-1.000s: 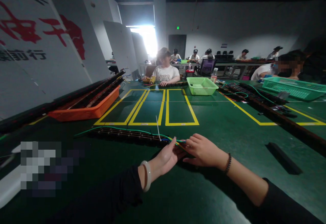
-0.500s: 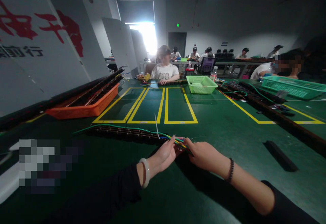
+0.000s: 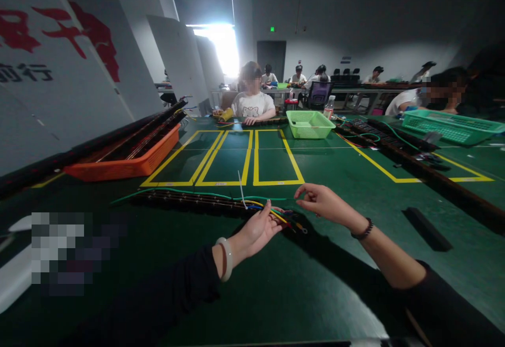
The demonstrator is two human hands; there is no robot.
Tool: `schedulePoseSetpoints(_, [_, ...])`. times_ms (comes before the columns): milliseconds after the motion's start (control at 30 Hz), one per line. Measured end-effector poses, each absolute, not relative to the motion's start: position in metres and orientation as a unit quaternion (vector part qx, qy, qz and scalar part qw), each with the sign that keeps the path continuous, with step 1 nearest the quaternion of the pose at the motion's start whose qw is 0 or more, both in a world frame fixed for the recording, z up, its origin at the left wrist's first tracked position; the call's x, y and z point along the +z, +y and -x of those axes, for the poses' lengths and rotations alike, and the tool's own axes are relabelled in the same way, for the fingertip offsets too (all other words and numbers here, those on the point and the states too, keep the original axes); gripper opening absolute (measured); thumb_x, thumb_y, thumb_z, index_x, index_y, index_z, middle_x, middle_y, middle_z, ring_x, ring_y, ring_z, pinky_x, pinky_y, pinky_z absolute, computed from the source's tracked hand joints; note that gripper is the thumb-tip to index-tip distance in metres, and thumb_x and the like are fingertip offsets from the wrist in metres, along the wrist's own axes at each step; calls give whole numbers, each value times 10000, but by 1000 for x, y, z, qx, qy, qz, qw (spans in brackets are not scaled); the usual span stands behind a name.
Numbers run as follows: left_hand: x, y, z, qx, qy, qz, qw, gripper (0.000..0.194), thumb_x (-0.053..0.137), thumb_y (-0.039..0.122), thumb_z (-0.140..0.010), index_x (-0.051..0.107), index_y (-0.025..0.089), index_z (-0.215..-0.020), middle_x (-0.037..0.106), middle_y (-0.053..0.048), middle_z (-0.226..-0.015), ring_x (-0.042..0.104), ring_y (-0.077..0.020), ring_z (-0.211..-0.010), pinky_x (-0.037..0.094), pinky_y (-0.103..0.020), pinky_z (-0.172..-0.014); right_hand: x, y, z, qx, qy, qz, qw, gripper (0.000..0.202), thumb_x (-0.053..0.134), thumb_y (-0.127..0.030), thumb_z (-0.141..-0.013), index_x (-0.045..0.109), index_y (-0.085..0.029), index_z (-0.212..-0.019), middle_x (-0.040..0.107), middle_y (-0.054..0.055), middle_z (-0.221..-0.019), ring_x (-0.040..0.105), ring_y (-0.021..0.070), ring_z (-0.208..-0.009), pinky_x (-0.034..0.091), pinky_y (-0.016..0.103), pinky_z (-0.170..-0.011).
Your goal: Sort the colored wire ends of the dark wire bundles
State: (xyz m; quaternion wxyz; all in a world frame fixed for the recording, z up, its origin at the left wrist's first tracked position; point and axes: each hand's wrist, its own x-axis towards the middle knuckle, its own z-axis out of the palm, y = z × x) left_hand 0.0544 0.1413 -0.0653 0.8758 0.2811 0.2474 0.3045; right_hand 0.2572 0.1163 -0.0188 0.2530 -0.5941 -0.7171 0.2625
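Withdrawn, my right hand curls (grip unclear); my left hand pinches thin multicoloured wires; an orange plastic basket holds dark strips.

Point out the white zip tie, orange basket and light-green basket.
White zip tie (image 3: 241, 189): head view, middle of its strap.
Orange basket (image 3: 114, 170): head view, near side wall.
Light-green basket (image 3: 311, 133): head view, near side wall.

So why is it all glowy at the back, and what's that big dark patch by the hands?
Head view: glare from the bright opening washes out its edges; the dark patch looks like a shadow of the right hand and arm on the green table.
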Motion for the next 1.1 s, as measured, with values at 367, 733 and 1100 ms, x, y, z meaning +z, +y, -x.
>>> schedulePoseSetpoints(367, [-77,144,-54,313,243,-307,865,304,461,309,-903,601,69,-1024,622,-168,-1063,597,-197,-989,389,-358,-977,-76,145,-259,36,-757,589,282,302,394,-141,-901,635,-164,-1082,608,79,-982,554,165,-923,435,277,-819])
schedulePoseSetpoints(733, [-75,145,-53,293,239,-297,877,349,419,368,-913,570,75,-1029,626,-175,-1045,604,-228,-1006,399,-390,-966,-73,140,-258,-51,-794,547,260,275,420,-195,-917,614,-177,-1111,592,96,-1015,502,191,-948,388,332,-857])
schedulePoseSetpoints(1100, [-72,142,-55,304,226,-272,885,268,461,308,-903,616,90,-885,657,-133,-938,601,-208,-979,411,-377,-951,-36,102,-228,-77,-914,381,115,224,502,-338,-866,575,-153,-969,570,73,-876,462,182,-797,366,319,-751])
